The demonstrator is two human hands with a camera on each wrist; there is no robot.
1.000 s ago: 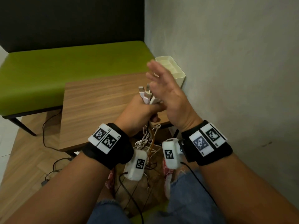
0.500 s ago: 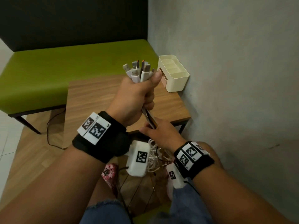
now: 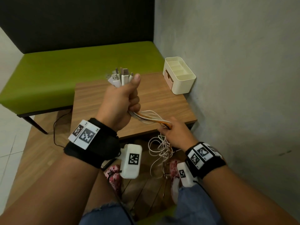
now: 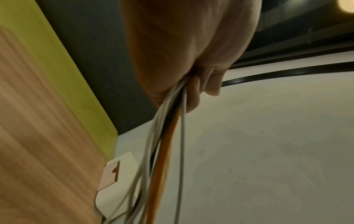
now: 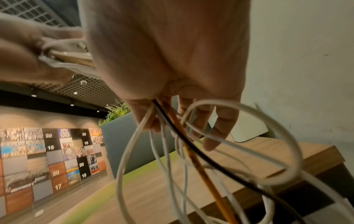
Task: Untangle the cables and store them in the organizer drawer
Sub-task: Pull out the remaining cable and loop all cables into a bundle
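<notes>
We've got the cables (image 3: 146,118) fisted in our left hand (image 3: 121,103) above the table (image 3: 162,101), right hand (image 3: 176,133) fingers curled loosely round the strands nearer us, so slide down slowly, easing snags, not yanking.

The wooden bench (image 3: 113,101) top is bare almost all over, so a hand can move freely across it. Only the cream organizer (image 3: 182,82) stands on it, in the far right corner, tight against the grey wall (image 3: 235,78). The wall blocks that whole right side. The organizer's drawer front faces left, with open bench in front of it. The bunch of cables (image 3: 151,118) stretches between the left hand (image 3: 120,103) and the right hand (image 3: 177,133) above the near bench edge, and loose loops hang down below, in the way there.
</notes>
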